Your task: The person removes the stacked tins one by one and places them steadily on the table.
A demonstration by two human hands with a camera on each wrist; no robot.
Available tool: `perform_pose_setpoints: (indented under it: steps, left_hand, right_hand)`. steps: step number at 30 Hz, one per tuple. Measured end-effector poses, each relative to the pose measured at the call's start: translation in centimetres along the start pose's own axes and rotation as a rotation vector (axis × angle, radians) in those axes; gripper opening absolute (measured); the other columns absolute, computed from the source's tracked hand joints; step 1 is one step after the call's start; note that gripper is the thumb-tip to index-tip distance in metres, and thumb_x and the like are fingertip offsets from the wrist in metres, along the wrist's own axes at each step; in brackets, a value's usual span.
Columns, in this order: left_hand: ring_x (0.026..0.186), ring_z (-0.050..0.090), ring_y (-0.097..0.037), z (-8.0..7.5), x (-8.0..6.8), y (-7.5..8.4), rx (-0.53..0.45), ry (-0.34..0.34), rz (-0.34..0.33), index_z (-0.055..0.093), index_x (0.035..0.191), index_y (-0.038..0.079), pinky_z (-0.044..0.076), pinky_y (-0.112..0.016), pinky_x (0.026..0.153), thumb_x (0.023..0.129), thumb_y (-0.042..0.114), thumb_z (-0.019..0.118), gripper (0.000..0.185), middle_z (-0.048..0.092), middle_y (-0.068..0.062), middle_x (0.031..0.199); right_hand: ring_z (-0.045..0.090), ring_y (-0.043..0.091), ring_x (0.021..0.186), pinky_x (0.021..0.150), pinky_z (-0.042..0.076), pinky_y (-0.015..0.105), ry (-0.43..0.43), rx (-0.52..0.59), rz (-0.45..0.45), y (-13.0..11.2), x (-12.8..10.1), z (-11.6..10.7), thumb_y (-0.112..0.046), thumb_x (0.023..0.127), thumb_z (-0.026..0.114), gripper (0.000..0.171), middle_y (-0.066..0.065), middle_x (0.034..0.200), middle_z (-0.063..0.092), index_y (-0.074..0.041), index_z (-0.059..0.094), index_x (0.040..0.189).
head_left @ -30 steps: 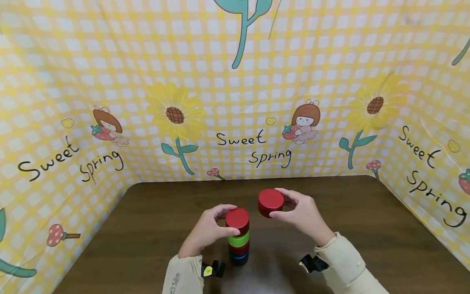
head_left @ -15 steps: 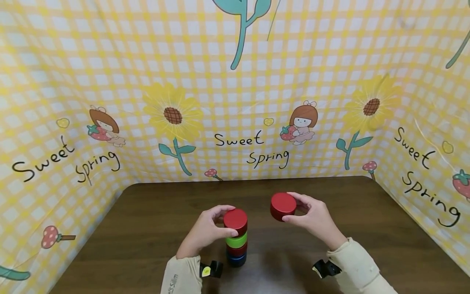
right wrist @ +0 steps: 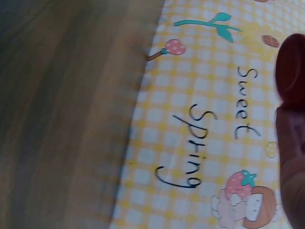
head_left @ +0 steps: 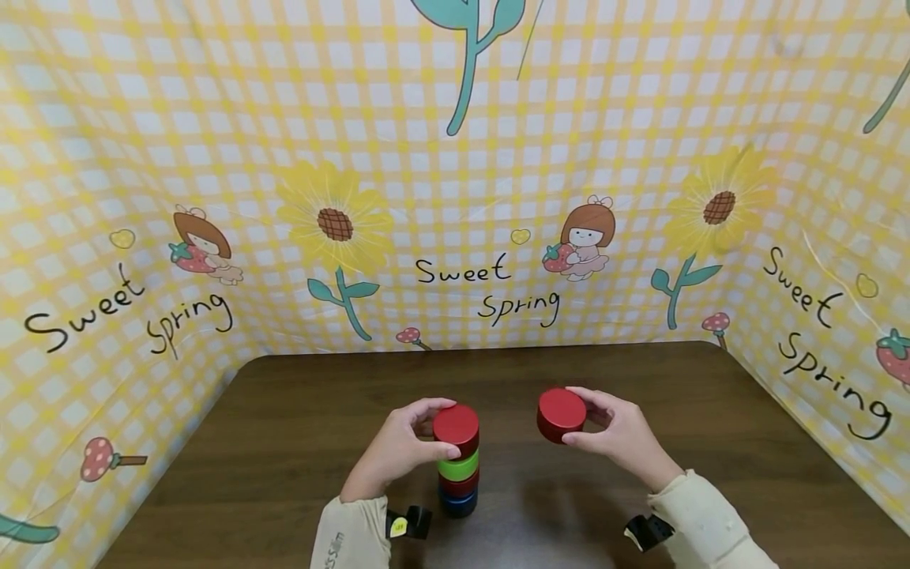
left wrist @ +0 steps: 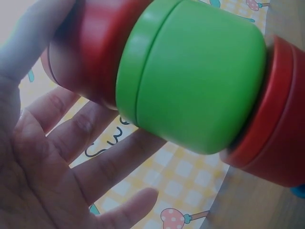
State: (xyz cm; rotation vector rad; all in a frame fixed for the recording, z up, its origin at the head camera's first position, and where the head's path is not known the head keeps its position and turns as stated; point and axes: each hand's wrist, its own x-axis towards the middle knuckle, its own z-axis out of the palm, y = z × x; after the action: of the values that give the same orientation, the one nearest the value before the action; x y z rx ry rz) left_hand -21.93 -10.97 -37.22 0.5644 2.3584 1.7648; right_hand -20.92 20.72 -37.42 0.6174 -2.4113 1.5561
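A stack of round discs stands on the brown table (head_left: 284,442): a red disc (head_left: 456,427) on top, then a green disc (head_left: 459,465), another red one (head_left: 460,483) and a blue one (head_left: 460,503) at the bottom. My left hand (head_left: 405,446) holds the top red disc between thumb and fingers. In the left wrist view the green disc (left wrist: 190,76) fills the frame with red discs on both sides. My right hand (head_left: 611,435) grips a separate red disc (head_left: 561,414) to the right of the stack, low over the table. Its dark red edge (right wrist: 290,67) shows in the right wrist view.
A yellow checked cloth (head_left: 455,182) printed with sunflowers and "Sweet Spring" walls in the table at the back and both sides. Bare table top lies to the left and right of the hands.
My right hand has carried its red disc rightward and down, away from the stack. My left hand has stayed on the top of the stack.
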Motion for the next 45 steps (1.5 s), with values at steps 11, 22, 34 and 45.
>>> perform_pose_setpoints:
  steps: [11, 22, 34, 45]
  left_hand:
    - [0.098, 0.062, -0.026, -0.1, -0.2, -0.3, -0.012, -0.003, -0.001, 0.055, 0.129, -0.002, 0.053, -0.037, 0.079, 0.079, 0.015, 0.08, 0.058, 0.063, -0.015, 0.115]
    - [0.102, 0.063, -0.028, -0.2, -0.2, -0.2, -0.032, -0.037, -0.007, 0.053, 0.131, -0.002, 0.053, -0.039, 0.082, 0.081, 0.015, 0.078, 0.058, 0.062, -0.015, 0.117]
    - [0.104, 0.063, -0.029, -0.4, -0.3, 0.1, -0.046, -0.062, -0.013, 0.052, 0.131, -0.004, 0.053, -0.04, 0.084, 0.081, 0.016, 0.078, 0.06, 0.061, -0.018, 0.119]
    - [0.101, 0.064, -0.028, -0.4, -0.1, 0.0, -0.039, -0.071, -0.002, 0.052, 0.13, -0.005, 0.053, -0.039, 0.082, 0.081, 0.014, 0.078, 0.058, 0.063, -0.018, 0.116]
  right_hand:
    - [0.063, 0.006, 0.095, 0.079, 0.052, 0.024, -0.233, 0.115, 0.018, 2.4, 0.2, -0.4, -0.007, 0.077, 0.079, 0.056, 0.025, 0.115, 0.063, 0.013, 0.055, 0.125]
    - [0.063, 0.004, 0.091, 0.075, 0.052, 0.026, -0.318, 0.037, 0.049, 4.6, 0.4, -0.5, -0.009, 0.074, 0.081, 0.059, 0.02, 0.107, 0.068, 0.013, 0.057, 0.123]
    - [0.064, 0.004, 0.092, 0.077, 0.051, 0.022, -0.481, 0.069, 0.11, 5.6, 0.9, 0.1, -0.008, 0.075, 0.08, 0.058, 0.021, 0.11, 0.066, 0.015, 0.056, 0.122]
    - [0.064, 0.009, 0.091, 0.076, 0.051, 0.022, -0.581, 0.031, 0.125, 6.6, 1.3, 0.6, -0.009, 0.075, 0.08, 0.058, 0.017, 0.109, 0.067, 0.013, 0.056, 0.123]
